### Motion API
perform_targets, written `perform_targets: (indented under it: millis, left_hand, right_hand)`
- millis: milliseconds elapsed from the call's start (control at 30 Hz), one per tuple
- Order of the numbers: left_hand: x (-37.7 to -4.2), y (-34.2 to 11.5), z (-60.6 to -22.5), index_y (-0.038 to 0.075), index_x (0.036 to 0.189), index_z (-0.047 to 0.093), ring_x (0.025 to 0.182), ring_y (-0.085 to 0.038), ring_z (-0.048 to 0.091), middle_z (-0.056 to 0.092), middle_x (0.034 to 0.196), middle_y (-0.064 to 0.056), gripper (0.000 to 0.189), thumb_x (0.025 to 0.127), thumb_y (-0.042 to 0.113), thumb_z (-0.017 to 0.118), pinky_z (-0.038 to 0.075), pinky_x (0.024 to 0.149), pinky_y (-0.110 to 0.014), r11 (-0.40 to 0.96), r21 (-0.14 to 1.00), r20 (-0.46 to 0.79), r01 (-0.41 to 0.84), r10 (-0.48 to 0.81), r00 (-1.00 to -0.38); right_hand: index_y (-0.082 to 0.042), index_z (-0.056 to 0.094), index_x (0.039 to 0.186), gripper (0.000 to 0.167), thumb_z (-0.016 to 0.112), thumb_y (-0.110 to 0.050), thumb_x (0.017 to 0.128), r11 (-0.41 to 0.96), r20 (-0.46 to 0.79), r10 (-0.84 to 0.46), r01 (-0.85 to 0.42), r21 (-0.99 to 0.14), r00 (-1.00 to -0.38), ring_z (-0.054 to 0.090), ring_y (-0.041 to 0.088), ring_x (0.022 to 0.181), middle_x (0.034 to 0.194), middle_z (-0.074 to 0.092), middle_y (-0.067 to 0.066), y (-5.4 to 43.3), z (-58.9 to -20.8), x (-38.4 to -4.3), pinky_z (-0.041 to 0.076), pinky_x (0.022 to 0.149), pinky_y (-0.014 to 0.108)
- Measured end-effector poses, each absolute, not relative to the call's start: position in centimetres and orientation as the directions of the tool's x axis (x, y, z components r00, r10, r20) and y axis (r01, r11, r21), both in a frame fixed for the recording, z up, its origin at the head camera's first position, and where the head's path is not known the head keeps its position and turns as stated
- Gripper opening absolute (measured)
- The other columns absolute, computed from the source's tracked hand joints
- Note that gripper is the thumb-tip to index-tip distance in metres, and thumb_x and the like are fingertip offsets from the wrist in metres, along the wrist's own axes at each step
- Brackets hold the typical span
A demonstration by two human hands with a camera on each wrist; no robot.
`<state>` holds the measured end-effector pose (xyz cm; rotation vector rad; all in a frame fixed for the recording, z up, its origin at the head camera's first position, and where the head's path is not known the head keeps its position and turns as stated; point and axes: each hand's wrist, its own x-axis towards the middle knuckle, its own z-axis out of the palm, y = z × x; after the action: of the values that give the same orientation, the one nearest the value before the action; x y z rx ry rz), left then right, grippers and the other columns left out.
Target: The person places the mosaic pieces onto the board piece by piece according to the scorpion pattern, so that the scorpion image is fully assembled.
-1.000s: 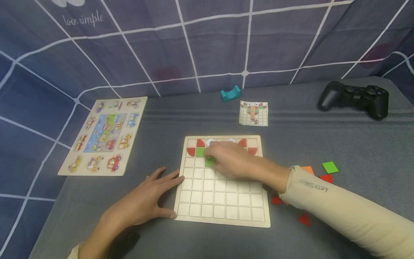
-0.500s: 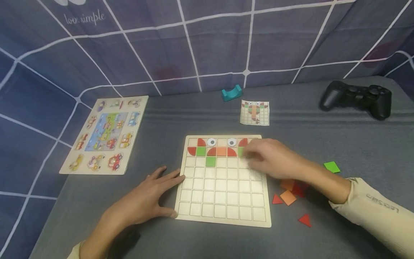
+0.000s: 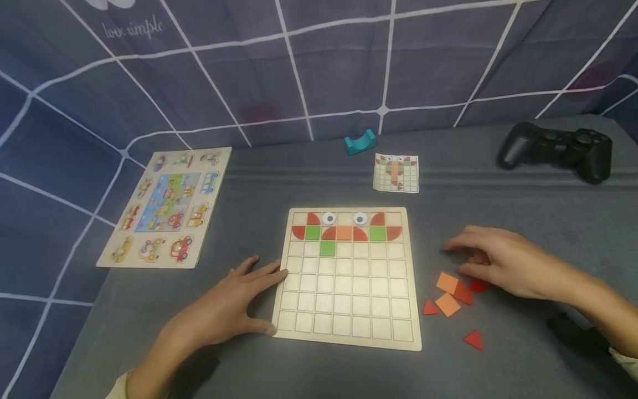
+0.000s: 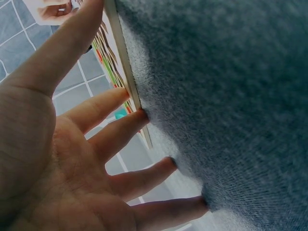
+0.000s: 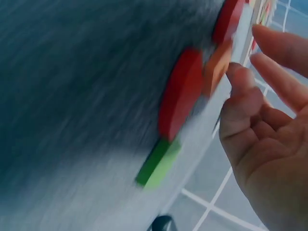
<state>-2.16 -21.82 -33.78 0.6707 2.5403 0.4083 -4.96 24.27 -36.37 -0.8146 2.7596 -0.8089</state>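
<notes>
The fingers of the left hand (image 3: 224, 307) are spread and released, the thumb and two fingertips touching the left edge of the gridded wooden board (image 3: 344, 291). The right hand (image 3: 508, 266) hovers right of the board, fingers loosely bent and grasping nothing.

Just beside it lie two orange squares (image 3: 447, 305), two red triangles (image 3: 473, 339) and two more red pieces (image 3: 463, 294), one partly under the thumb. The hand blocks the head view of others; the right wrist view shows one green piece (image 5: 158, 163) and an orange piece (image 5: 218, 67), perhaps a third, though that cannot be told.

On the board's top three rows sit six red quarter-rounds (image 3: 329, 233), three green squares (image 3: 327, 249), one orange tile (image 3: 344, 233) and two eye tiles (image 3: 325, 218).

Farther out on the table (image 3: 249, 221) are one pattern card (image 3: 396, 180), one teal bracket (image 3: 360, 144), one black game controller (image 3: 555, 149) at far right, and one vehicle puzzle (image 3: 135, 261) at left, before a dark checked curtain (image 3: 339, 72).
</notes>
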Motion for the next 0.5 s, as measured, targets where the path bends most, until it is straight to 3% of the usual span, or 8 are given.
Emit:
perform_targets:
  millis: [500]
  left_hand:
    - [-2.1, -21.7, -33.9, 0.023, 0.151, 0.044, 0.144, -0.045, 0.018, 0.032, 0.159, -0.001, 0.093, 0.071, 0.049, 0.084, 0.023, 0.104, -0.073, 0.839, 0.389, -0.373, 0.38, 0.521, -0.768]
  right_hand:
    - [-0.016, 0.072, 0.108, 0.041, 0.087, -0.005, 0.071, 0.764, -0.014, -0.514, -0.45, -0.463, -0.858, 0.043, -0.002, 0.073, 0.09, 0.051, -0.015, 28.0, -37.4, -3.9, 0.037, 0.057, 0.021]
